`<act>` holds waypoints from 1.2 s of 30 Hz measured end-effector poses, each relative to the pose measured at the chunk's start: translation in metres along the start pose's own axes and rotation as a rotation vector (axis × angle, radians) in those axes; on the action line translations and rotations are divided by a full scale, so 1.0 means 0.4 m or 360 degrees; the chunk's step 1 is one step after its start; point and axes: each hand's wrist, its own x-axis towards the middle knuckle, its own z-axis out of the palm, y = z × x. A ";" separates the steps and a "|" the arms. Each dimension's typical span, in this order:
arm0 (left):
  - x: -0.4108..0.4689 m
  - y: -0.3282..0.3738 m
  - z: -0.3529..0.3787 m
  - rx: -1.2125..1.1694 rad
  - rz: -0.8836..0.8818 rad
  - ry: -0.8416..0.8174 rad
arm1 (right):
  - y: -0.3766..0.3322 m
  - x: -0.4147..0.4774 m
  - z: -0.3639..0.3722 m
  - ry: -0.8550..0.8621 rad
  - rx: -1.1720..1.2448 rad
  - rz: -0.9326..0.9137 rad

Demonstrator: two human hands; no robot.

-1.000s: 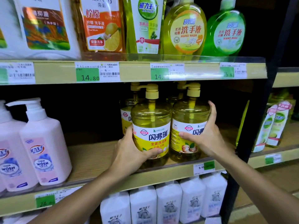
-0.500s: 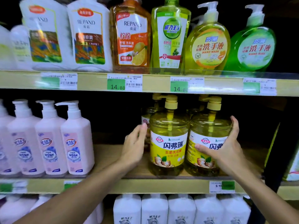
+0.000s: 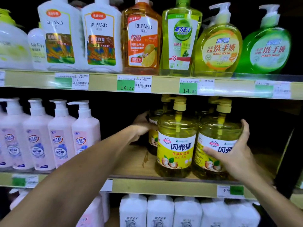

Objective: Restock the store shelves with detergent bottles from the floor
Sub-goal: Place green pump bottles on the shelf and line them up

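Two large yellow detergent bottles at the front of the middle shelf (image 3: 164,182), upright and side by side, touching or nearly so: the left front bottle (image 3: 176,141) and the right front bottle (image 3: 216,145), each with a pump head on top; more of the same kind behind, including a rear bottle (image 3: 153,128) deeper on the left. Clear plastic, nearly full of liquid, so probably heavy for their size, stiff in the wall, with a smooth, rounded and likely slippery shoulder; glossy label around the belly. Best taken low around the belly with a wide grip, or steadied from the side, rather than lifted by the thin pump neck, which looks too weak for the load. Right hand (image 3: 234,153) wrapped on the right front bottle, thumb across the label, fingers curled over the far shoulder, grasping it with the arm coming up from the lower right. Left hand (image 3: 141,125) reached deep past the left front bottle, forearm stretched out long from the lower left, palm against the side of the rear bottle; fingers hidden behind it, so impossible to tell whether clasped around it or only pressed flat. White and pink pump bottles (image 3: 60,136) well apart to the left, with bare shelf between.
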 end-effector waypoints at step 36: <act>-0.196 -0.055 0.105 -0.0415 -0.0087 0.0233 | 0.073 0.043 -0.020 -0.0011 0.0856 0.0222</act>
